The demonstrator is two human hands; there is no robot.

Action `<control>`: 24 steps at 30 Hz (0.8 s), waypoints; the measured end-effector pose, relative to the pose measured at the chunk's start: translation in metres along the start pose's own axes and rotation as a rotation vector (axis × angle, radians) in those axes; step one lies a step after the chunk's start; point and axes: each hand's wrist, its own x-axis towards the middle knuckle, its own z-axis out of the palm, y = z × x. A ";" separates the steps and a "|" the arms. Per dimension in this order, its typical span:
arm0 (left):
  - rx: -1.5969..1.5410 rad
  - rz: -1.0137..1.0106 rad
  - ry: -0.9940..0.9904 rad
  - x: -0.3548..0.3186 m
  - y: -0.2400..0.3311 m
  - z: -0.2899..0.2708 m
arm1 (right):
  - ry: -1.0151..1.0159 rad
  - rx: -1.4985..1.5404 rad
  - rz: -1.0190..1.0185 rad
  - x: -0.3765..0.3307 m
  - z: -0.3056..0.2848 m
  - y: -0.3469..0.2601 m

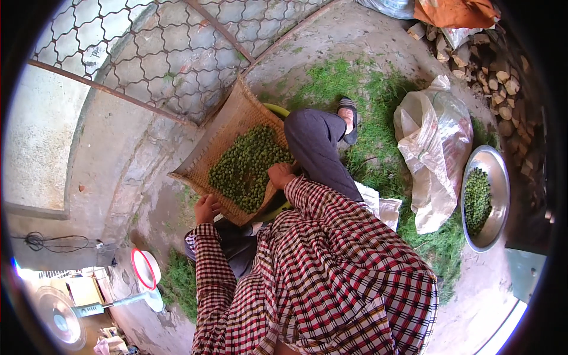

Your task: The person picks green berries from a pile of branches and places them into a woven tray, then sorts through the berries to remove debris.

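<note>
A woven tan basket [194,167], shallow and squarish, is tilted over my lap. Small round green berries [248,167] lie heaped across its middle, some in little clusters. At the basket's near left edge is my left hand [207,208], its fingers curled in against the rim. My right hand [280,176] is closed at the near right rim, beside the berries; its fingertips are partly hidden. Under the basket a yellow-green rounded rim [277,110] shows in part, next to my right knee.
To the right stand a white woven sack [435,148] and a metal basin [502,195] with more green berries. Green sprigs [378,148] cover the ground. Wire mesh [171,53] borders the far left, chopped firewood [503,89] the far right. A fan [59,319] stands lower left.
</note>
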 end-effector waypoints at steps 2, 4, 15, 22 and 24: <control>0.018 -0.006 0.068 -0.005 0.003 0.004 | -0.108 -0.072 -0.204 0.007 -0.013 -0.004; 0.003 -0.009 0.022 -0.001 0.003 0.003 | -0.075 -0.082 -0.187 0.025 -0.037 -0.023; -0.106 0.008 -0.067 0.002 -0.003 0.006 | -0.796 -0.020 -0.175 0.051 -0.064 -0.037; -0.099 -0.003 -0.016 -0.006 -0.002 0.002 | 0.176 0.247 -0.047 -0.002 0.002 -0.005; -0.095 0.001 -0.016 -0.005 -0.003 0.002 | 0.220 0.289 -0.052 -0.009 0.013 0.000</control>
